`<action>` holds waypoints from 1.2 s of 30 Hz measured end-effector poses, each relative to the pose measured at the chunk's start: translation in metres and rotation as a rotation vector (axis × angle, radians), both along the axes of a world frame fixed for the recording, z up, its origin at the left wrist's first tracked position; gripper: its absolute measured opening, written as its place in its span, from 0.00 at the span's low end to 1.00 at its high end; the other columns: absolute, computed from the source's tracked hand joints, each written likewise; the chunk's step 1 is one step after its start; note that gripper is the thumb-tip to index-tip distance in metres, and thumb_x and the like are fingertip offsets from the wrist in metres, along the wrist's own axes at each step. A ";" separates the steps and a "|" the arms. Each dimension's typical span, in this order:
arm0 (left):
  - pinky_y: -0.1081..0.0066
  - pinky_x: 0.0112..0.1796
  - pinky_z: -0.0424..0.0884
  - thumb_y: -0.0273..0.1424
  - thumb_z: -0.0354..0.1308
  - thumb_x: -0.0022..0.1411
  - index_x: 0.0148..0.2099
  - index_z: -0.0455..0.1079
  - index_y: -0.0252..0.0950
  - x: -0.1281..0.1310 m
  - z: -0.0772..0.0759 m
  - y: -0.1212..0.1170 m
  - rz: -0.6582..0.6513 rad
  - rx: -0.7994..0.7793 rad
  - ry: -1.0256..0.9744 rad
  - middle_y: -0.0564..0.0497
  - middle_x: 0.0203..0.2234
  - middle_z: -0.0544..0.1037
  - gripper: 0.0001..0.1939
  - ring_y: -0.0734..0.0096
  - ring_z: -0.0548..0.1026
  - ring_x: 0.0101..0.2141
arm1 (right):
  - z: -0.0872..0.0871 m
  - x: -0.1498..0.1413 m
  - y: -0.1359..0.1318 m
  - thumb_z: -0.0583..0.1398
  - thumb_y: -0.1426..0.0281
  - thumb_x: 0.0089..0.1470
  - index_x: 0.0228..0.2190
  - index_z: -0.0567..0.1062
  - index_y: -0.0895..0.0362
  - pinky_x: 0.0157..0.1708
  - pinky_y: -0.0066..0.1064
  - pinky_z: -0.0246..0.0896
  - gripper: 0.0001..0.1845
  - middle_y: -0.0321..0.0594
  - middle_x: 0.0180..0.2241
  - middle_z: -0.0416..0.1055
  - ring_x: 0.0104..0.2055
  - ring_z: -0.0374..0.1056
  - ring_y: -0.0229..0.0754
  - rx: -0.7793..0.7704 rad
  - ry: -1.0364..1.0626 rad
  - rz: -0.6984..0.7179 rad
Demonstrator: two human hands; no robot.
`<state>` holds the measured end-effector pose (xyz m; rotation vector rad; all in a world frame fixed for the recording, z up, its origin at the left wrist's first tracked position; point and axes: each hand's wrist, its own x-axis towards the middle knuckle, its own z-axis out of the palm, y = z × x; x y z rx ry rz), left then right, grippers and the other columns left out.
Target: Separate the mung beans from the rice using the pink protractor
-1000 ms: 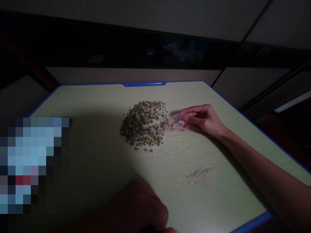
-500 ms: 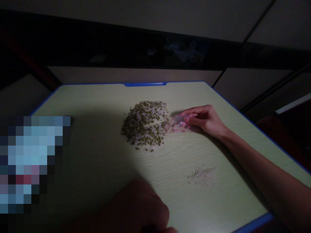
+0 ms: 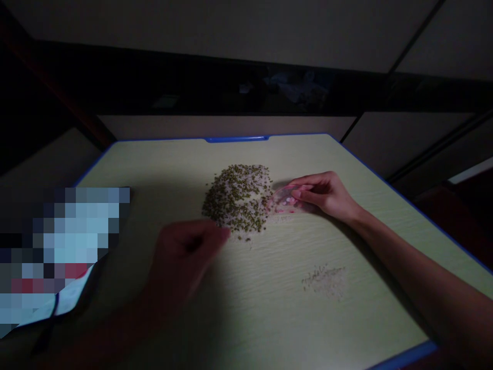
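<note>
A heap of green beans mixed with white rice-like grains lies on the light wood-grain table. At its near left edge is my left hand, blurred and dim, thumb and fingertips pinched together; whatever may be between them is too small to make out. My right hand lies at the right of the heap, its thumb and fingers closed on a clear plastic bag with pink print. The bag's open-looking end touches the heap's right side. A smaller patch of pale grains lies nearer, toward the right.
A lit tablet-like screen, mostly pixelated, stands at the left with a dark cable before it. The table has a blue rim with a raised blue lip at the far side. Behind it are pale cabinet panels.
My left hand has moved forward from the near edge to the heap's near left side. My right hand stays on the bag. The whole view has shifted slightly.
</note>
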<state>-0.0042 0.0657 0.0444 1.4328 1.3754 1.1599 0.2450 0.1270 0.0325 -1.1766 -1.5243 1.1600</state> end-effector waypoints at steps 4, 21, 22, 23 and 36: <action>0.76 0.14 0.44 0.27 0.54 0.48 0.12 0.50 0.37 0.000 0.013 0.019 0.275 -0.129 -0.167 0.60 0.09 0.50 0.19 0.82 0.47 0.13 | 0.002 -0.001 -0.001 0.66 0.71 0.38 0.26 0.80 0.58 0.15 0.23 0.56 0.07 0.37 0.19 0.75 0.18 0.65 0.33 -0.032 0.028 0.015; 0.75 0.13 0.44 0.29 0.57 0.46 0.12 0.51 0.36 0.007 0.005 0.014 0.199 -0.111 -0.346 0.61 0.07 0.51 0.20 0.83 0.49 0.11 | 0.001 0.006 -0.003 0.67 0.71 0.37 0.26 0.81 0.56 0.15 0.24 0.51 0.07 0.37 0.20 0.75 0.18 0.63 0.32 -0.057 0.010 0.052; 0.75 0.13 0.44 0.28 0.57 0.46 0.12 0.51 0.36 0.007 0.004 0.013 0.197 -0.109 -0.355 0.61 0.07 0.51 0.20 0.83 0.49 0.11 | 0.001 0.006 -0.004 0.67 0.72 0.37 0.26 0.81 0.57 0.15 0.24 0.50 0.07 0.37 0.20 0.74 0.18 0.62 0.32 -0.062 0.011 0.047; 0.75 0.13 0.44 0.28 0.57 0.46 0.11 0.51 0.36 0.007 0.004 0.013 0.196 -0.106 -0.365 0.61 0.07 0.51 0.20 0.84 0.49 0.11 | 0.001 0.005 -0.004 0.67 0.72 0.37 0.26 0.81 0.57 0.14 0.24 0.49 0.07 0.36 0.19 0.74 0.17 0.62 0.31 -0.067 0.014 0.042; 0.74 0.13 0.44 0.30 0.57 0.47 0.12 0.51 0.36 0.007 0.003 0.012 0.190 -0.115 -0.339 0.61 0.07 0.51 0.20 0.83 0.49 0.11 | 0.002 0.004 -0.004 0.64 0.77 0.37 0.26 0.80 0.58 0.16 0.23 0.53 0.08 0.36 0.20 0.75 0.18 0.64 0.31 0.008 -0.017 -0.035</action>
